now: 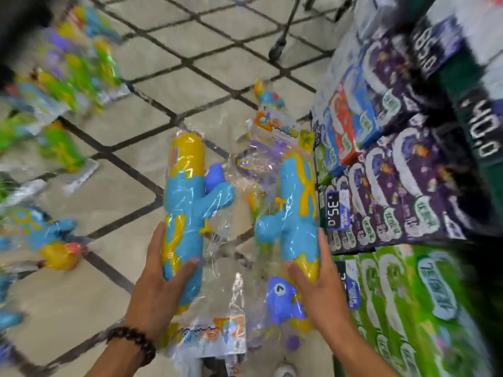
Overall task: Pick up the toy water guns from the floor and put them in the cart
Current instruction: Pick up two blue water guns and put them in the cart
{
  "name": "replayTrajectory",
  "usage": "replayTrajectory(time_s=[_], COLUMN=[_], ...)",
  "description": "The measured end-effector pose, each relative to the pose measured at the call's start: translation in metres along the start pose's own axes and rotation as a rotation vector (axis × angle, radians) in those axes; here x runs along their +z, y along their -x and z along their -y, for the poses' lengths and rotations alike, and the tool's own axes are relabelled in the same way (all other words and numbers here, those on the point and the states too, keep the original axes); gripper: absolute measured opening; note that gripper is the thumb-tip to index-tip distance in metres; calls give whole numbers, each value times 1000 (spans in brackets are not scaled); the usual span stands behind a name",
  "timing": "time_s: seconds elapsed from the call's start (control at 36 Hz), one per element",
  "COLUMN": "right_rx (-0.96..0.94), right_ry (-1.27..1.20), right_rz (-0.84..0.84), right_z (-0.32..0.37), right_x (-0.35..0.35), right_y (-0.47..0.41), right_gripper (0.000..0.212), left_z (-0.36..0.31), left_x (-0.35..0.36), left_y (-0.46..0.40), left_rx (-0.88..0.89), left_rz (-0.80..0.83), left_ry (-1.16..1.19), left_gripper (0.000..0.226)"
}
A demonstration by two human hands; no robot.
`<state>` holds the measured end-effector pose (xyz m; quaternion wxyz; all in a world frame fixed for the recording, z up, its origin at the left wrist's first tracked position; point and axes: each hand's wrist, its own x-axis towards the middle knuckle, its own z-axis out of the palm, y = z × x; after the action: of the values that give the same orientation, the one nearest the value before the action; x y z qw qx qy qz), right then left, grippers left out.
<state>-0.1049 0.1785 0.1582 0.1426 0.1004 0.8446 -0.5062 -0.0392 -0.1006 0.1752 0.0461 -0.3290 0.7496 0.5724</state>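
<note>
Mid-carry step: we hold one bagged water gun per hand, both lifted off the tiled floor (168, 85).

Left hand (160, 273), lower centre: fingers wrapped around the blue-and-yellow gun (187, 202), yellow end up. Right hand (318, 278), lower centre-right: fingers clamped on the lower end of the second blue gun (295, 210), yellow end down, more bagged toys bunched under it.

More packaged guns (62, 77) lie along the left edge of the frame, heavily blurred. Boxed goods on the shelf (394, 159) fill the right side.

We can't make out a cart basket; a thin dark leg with a foot (279, 49) at top centre may belong to it, can't tell.

Next move as we judge it: locate the cart, swing both guns over the rim, release. The slick bags could slip.
</note>
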Motion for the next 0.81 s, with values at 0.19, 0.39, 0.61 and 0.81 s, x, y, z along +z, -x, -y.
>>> replayTrajectory(time_s=[0.19,0.39,0.61,0.81], right_rx=[-145,-228,-306,-355], right_ry=[-15,-18,7,-43], right_rz=[50,137,197,217], right_z=[147,265,387,456], right_x=[-36,-35,4,50], right_y=[44,89,134,150], right_gripper=[82,76,77,78], left_z=[-97,-163,-207,-228], left_x=[-90,-182,-298,-384], left_y=[62,131,175,179], left_rx=[103,138,139,138], left_rz=[-84,-166,-274,-385], left_ry=[31,91,86,57], left_gripper=[79,80,85,65])
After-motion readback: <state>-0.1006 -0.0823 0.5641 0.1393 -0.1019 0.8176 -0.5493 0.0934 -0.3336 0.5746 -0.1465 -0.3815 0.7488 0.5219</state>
